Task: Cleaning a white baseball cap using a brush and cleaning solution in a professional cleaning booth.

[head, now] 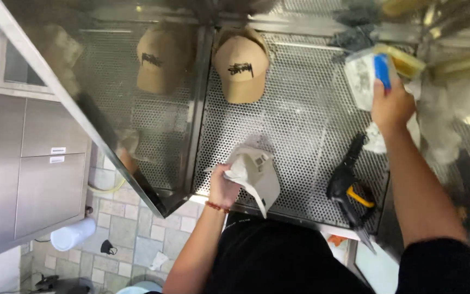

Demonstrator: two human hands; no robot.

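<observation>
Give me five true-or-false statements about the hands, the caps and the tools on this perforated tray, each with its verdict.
1. The left hand holds a grey cap. True.
2. The right hand grips the black spray gun. False: the gun lies on the perforated tray; the hand holds a blue-handled tool.
3. A tan cap lies on the tray. True.
4. The grey cap sits on top of the tan cap. False: they lie well apart.
5. The left wrist wears a red bead bracelet. True.

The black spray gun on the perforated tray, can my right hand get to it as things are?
Probably not right away: the right hand grips a blue-handled tool. The spray gun lies uncovered just below the forearm.
</observation>
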